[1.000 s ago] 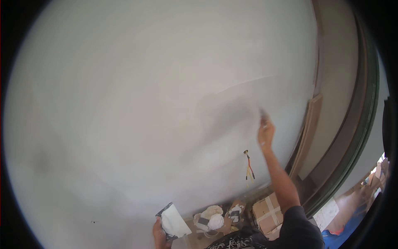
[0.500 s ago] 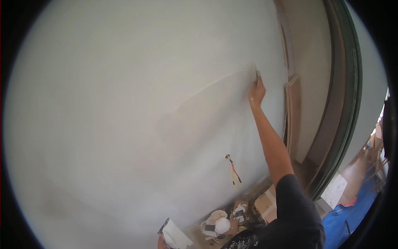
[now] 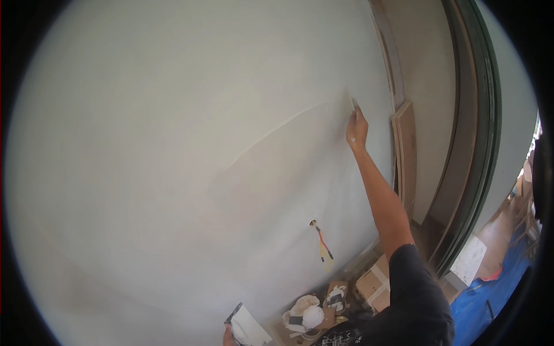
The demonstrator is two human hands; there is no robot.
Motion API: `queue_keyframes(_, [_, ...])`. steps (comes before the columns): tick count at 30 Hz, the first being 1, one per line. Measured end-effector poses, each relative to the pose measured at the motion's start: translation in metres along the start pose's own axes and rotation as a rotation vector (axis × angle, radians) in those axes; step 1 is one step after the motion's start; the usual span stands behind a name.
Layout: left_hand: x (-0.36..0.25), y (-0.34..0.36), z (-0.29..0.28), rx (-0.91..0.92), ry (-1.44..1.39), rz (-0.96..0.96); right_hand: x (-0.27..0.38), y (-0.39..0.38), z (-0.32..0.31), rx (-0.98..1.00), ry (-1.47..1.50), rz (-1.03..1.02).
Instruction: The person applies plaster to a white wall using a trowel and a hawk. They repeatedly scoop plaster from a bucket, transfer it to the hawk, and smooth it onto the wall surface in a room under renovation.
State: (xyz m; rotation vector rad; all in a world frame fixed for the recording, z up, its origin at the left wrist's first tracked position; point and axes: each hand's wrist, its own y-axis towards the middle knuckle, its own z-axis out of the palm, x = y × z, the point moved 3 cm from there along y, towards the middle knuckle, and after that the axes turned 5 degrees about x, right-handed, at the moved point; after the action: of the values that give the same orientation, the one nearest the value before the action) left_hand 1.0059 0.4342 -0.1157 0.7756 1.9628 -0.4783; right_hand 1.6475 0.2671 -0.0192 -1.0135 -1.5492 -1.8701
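Note:
A broad pale wall (image 3: pixel 144 144) fills most of the view. High on its right side, my right hand (image 3: pixel 357 128) is closed round a thin scraper (image 3: pixel 352 104), its blade edge-on at the wall; from here the exact tool type is hard to tell. Left of the blade, a raised curved line of filler (image 3: pixel 283 124) slants down across the wall, with a greyer patch below it. At the bottom edge, my left hand (image 3: pixel 229 337) grips a white-coated flat plate (image 3: pixel 248 326) with a dark edge. Only part of that hand shows.
Loose red and yellow wires (image 3: pixel 322 241) stick out of a hole in the wall. Below are a cardboard box (image 3: pixel 374 286) and a white plastic bag (image 3: pixel 311 316). Wooden boards (image 3: pixel 407 150) lean at the right beside a dark door frame (image 3: pixel 489 127). Blue sheeting (image 3: pixel 508 282) covers floor beyond.
The view has shifted slightly. My right hand has moved a little rightward along the wall with the scraper, and the raised line now fades out short of the blade. The left hand still holds the plate.

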Motion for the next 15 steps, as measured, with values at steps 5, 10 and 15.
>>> queue_keyframes(5, [0.005,0.007,-0.002,-0.004,-0.224,-0.093,0.035,-0.016,0.029,0.116,0.035,-0.040])
queue_keyframes(10, [0.018,0.017,-0.008,-0.012,-0.554,-0.202,0.086,-0.080,0.060,0.199,0.121,-0.200])
queue_keyframes(15, [0.036,0.013,-0.025,-0.044,-0.825,-0.259,0.139,-0.148,0.088,0.260,0.153,-0.343])
